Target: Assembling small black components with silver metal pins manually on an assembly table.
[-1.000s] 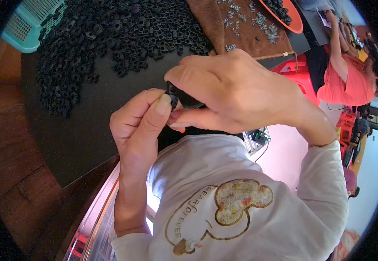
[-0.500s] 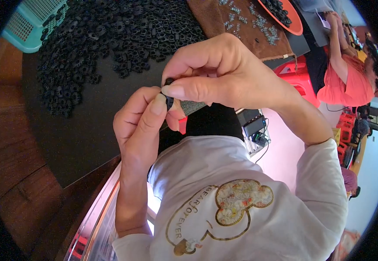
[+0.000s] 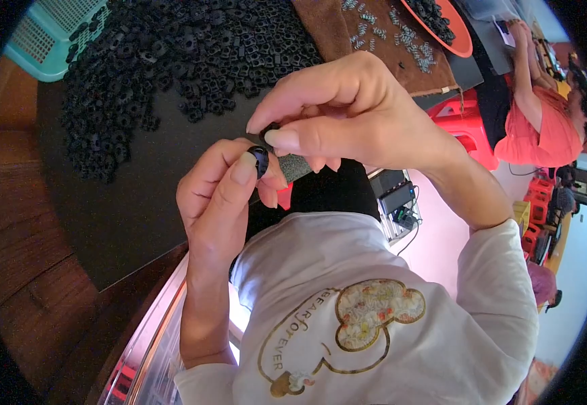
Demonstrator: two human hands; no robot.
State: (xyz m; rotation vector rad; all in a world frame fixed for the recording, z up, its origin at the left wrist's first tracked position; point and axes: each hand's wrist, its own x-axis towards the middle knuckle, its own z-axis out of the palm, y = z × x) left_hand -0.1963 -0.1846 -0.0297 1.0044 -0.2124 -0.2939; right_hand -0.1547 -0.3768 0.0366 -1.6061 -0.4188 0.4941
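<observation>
At the hands' eleven o'clock, black parts point(image 3: 185, 61) are heaped. The right hand point(image 3: 368, 128) and left hand point(image 3: 216, 185) are pinched nearly closed: by the left, a curved black piece point(image 3: 261, 160) is gripped; by the right, at its one o'clock, a half-hidden dark bit point(image 3: 271, 126).

Single fisheye view from head, facing down, close over hands point(image 3: 214, 192); edges dark, seemingly bent.

Beyond the hands point(image 3: 368, 115), a heap of parts point(image 3: 179, 57) is lying on the desk point(image 3: 91, 229), with a basket point(image 3: 54, 71) standing just left of it and a cloth point(image 3: 327, 30) to its right, on which springs point(image 3: 423, 54) are resting while a dish point(image 3: 465, 42) is sitting to their right.
</observation>
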